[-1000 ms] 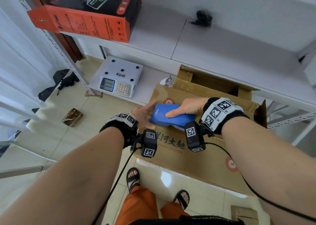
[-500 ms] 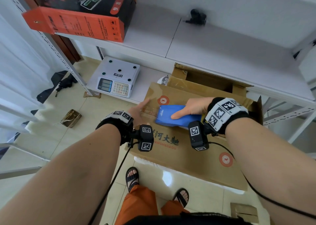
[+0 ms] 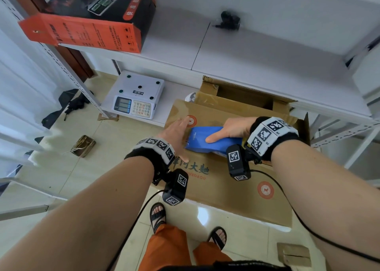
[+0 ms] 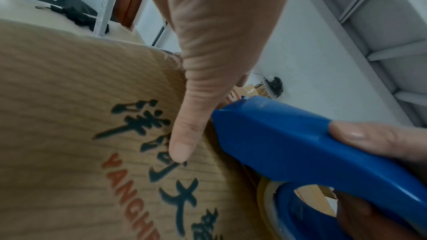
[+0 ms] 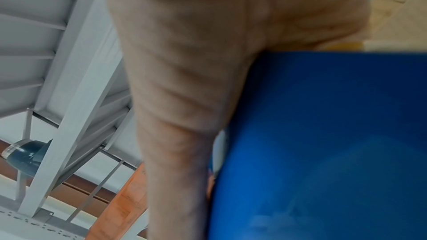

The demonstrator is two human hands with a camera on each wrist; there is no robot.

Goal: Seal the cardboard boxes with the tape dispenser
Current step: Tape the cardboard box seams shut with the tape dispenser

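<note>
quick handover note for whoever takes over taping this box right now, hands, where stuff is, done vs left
Right hand: grips the blue tape dispenser on top of the cardboard box, index finger lying along it.
Left hand: open, fingers flat on the box top just left of the dispenser.
Box: lying on the floor in front of the shelf; a second box behind it is open.
Done: dispenser is on the seam.
Left: how far tape is laid cannot be told; finish the strip, then seal the open box.
</note>
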